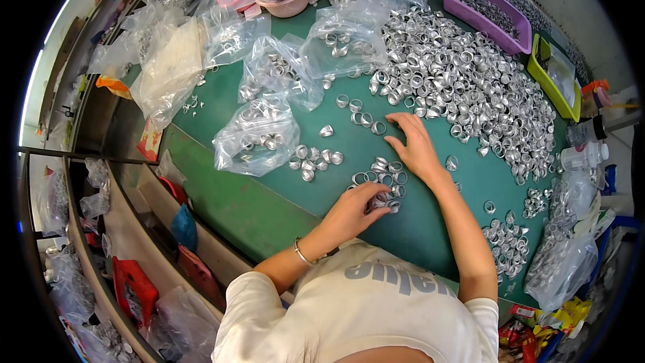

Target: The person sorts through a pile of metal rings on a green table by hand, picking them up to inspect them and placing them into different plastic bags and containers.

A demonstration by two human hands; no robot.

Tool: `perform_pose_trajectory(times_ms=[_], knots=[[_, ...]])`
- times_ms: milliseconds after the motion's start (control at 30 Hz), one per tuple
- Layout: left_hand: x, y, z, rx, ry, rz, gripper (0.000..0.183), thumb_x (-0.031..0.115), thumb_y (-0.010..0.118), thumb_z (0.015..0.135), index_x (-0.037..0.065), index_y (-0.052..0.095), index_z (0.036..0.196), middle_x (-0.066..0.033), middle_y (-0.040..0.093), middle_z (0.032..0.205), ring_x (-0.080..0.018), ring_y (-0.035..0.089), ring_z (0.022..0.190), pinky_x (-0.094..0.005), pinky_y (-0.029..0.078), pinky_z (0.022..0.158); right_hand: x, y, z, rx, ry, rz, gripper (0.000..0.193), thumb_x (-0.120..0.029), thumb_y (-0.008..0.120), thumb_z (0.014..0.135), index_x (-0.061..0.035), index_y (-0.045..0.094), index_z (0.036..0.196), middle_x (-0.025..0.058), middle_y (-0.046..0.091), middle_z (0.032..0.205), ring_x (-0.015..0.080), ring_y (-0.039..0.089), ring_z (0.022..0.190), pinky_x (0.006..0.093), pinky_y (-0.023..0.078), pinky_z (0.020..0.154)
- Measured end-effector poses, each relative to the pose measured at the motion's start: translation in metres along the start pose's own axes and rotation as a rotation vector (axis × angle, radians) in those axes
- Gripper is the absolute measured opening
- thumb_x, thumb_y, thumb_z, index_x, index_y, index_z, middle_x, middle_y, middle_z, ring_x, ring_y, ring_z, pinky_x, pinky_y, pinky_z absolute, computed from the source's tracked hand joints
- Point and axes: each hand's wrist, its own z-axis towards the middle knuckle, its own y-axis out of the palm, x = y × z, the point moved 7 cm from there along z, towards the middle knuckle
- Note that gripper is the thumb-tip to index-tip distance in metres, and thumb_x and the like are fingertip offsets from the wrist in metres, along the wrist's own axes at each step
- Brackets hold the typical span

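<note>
Many silver metal rings are spread over a green table [269,195]. My left hand [353,212] curls its thumb and fingers around a few rings at the near edge of a small ring pile [383,173]. Farther off, my right hand [415,148] is open, thumb and forefinger apart beside a single ring [378,128] at the end of a short row. Whether it touches that ring I cannot tell. A cluster of rings [314,158] lies left of the small pile, with one ring [326,131] above it. The large ring heap [457,74] covers the far right.
Clear plastic bags of rings [259,134] stand at the left. Behind are a pink bowl [282,3] and a purple basket [487,13], with a yellow-green tray [554,81] at the right. More rings [505,245] lie near my right elbow. Shelves [134,228] line the left side.
</note>
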Motion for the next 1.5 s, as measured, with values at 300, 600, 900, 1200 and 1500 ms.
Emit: perform_pose_trajectory(times_ms=[300,600,900,1200,1500], knots=[[0.005,0.002,0.004,-0.025,-0.012,-0.032,0.034,0.012,0.072,0.078,0.002,0.059,0.108,-0.0107,0.059,0.085,-0.0251,0.058,0.068,-0.0347,0.048,0.064,0.011,0.012,0.006,-0.091,0.160,0.253,0.033,0.007,0.065,0.075,-0.0013,0.061,0.107,0.0056,0.058,0.097,0.0165,0.053,0.083,0.0280,0.044,0.073],[0.004,-0.002,0.004,-0.023,-0.018,-0.048,0.030,0.011,0.071,0.078,0.003,0.059,0.105,-0.0100,0.058,0.083,-0.0236,0.057,0.066,-0.0340,0.047,0.063,0.008,0.006,-0.004,-0.094,0.234,0.428,0.034,0.013,0.061,0.075,-0.0027,0.062,0.105,0.0048,0.058,0.098,0.0115,0.052,0.077,0.0227,0.043,0.068],[0.007,0.005,0.009,-0.054,-0.038,-0.029,0.034,0.007,0.071,0.077,0.004,0.059,0.109,-0.0096,0.060,0.089,-0.0215,0.055,0.064,-0.0310,0.046,0.059,-0.005,-0.010,0.000,0.205,0.062,0.019,0.033,0.009,0.064,0.073,0.0008,0.059,0.105,0.0150,0.059,0.103,0.0299,0.059,0.089,0.0354,0.050,0.076],[0.012,0.013,0.027,0.000,0.052,-0.041,0.033,-0.001,0.073,0.073,0.005,0.062,0.103,-0.0042,0.058,0.076,-0.0102,0.047,0.056,-0.0231,0.040,0.052,0.032,-0.097,-0.090,0.052,0.306,-0.381,0.024,-0.005,0.076,0.068,-0.0012,0.062,0.087,0.0100,0.059,0.095,0.0294,0.054,0.085,0.0381,0.044,0.079],[0.013,0.044,0.049,-0.035,0.015,-0.205,0.049,-0.005,0.068,0.078,0.003,0.051,0.122,-0.0073,0.064,0.106,-0.0094,0.057,0.073,-0.0220,0.048,0.062,0.025,-0.060,-0.129,0.128,0.727,0.972,0.013,-0.007,0.064,0.087,0.0030,0.065,0.095,0.0015,0.059,0.106,0.0056,0.052,0.077,0.0208,0.042,0.072]])
